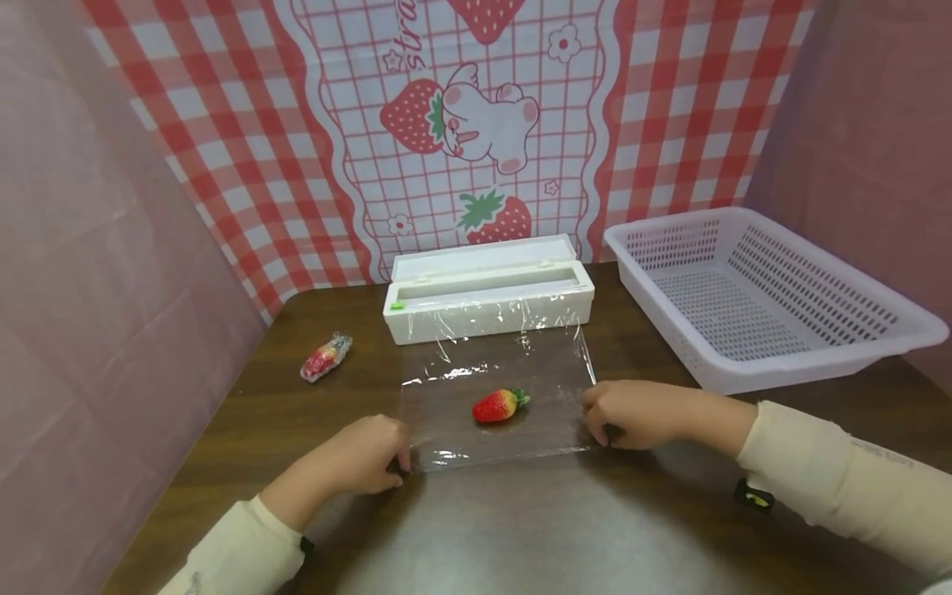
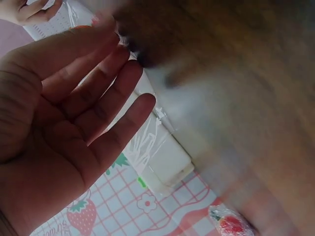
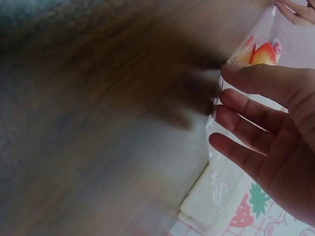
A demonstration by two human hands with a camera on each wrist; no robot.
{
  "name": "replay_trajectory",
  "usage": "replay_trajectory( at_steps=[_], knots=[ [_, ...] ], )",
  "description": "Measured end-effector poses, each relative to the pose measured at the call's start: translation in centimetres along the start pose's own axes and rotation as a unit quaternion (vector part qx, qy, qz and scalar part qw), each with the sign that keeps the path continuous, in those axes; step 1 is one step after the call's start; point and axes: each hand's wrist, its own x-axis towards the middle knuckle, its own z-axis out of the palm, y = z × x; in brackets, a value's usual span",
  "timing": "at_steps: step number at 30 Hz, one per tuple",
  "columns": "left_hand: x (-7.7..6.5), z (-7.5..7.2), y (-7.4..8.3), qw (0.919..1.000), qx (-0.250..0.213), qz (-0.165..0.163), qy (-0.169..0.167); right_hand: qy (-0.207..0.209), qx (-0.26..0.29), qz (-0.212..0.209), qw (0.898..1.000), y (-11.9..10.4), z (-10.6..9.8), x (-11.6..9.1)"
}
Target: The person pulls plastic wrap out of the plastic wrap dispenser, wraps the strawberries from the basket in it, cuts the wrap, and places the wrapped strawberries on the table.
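Film: 1 clear sheet (image 1: 446,435), drawn from the front of a white box toward the person and stretched between 2 hands; glossy, with creases along its edges.

Strawberry: 1 (image 1: 494,406), red with a yellow shoulder and green leaves; lies on its side on the film, about midway between the hands, leaves pointing right.

Left hand: 1 (image 1: 364,459), thumb and forefinger pinching the film at its near left corner; the other fingers hang loosely bent, as the left wrist view shows.

Right hand: 1 (image 1: 628,416), thumb and forefinger pinching the film at its right edge, near the front corner — the remaining fingers spread apart.

White box: 1 (image 1: 402,327), long and narrow, at the back of the table; lid (image 1: 483,254) raised behind it, green tab (image 1: 397,307) at its left end.

Wrapped strawberry: 1 (image 1: 326,357), in crumpled clear film, on the table left of the sheet, well apart from the left hand.

Basket: 1 (image 1: 811,366), white, with slotted walls, right of the box and behind the right hand.

Table: 1 (image 1: 513,537), dark brown wood grain, bearing the above.

Cloth: 1 (image 1: 669,124), red-and-white checks with printed strawberries — hung behind the table.

Sleeves: 2, cream, 1 on each arm.
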Motion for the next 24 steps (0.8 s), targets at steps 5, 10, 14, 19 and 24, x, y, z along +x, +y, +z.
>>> replay_trajectory(
  at_steps=[5,10,14,19,24],
  knots=[
    [-0.2,0.4,-0.1,0.9982,0.026,0.029,0.047,0.031,0.008,-0.016,0.999,0.5,0.4,-0.3],
    [-0.5,0.4,-0.4,0.9984,-0.002,0.023,0.051,0.036,0.055,0.022,0.998,0.9,0.3,-0.8],
    [-0.7,-0.1,-0.9,0.9977,-0.049,0.007,0.047,0.07,0.104,0.064,0.99,1.1,-0.2,-1.1],
    [-0.7,-0.9,-1.7,0.9926,-0.087,-0.004,0.084,0.12,0.145,0.112,0.976,1.6,-0.4,-1.1],
    [-0.8,-1.4,-2.5,0.9824,-0.122,-0.04,0.136,0.143,0.206,0.152,0.956,2.2,-0.3,-0.9]
  ],
)
